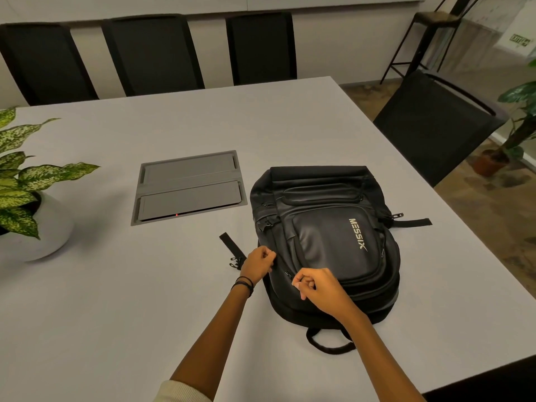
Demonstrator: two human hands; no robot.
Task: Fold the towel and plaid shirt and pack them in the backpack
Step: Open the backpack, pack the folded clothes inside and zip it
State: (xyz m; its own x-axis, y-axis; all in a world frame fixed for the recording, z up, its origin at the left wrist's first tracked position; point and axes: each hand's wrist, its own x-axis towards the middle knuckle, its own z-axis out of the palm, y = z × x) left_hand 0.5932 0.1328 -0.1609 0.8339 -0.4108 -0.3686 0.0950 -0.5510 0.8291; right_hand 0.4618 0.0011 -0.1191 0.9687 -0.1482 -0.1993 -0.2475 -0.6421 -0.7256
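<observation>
Grey table, black chairs

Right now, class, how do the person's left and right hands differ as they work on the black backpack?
The left hand grips the backpack at its side edge in a fist; the right hand, further onto the front, pinches the zip pull. The left wrist wears dark bands; the right wrist is bare. Both hands are curled on the backpack.

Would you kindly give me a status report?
Left hand gripping backpack edge. Right hand pinching zipper pull. Towel, shirt not in view. Nothing blocking.
</observation>
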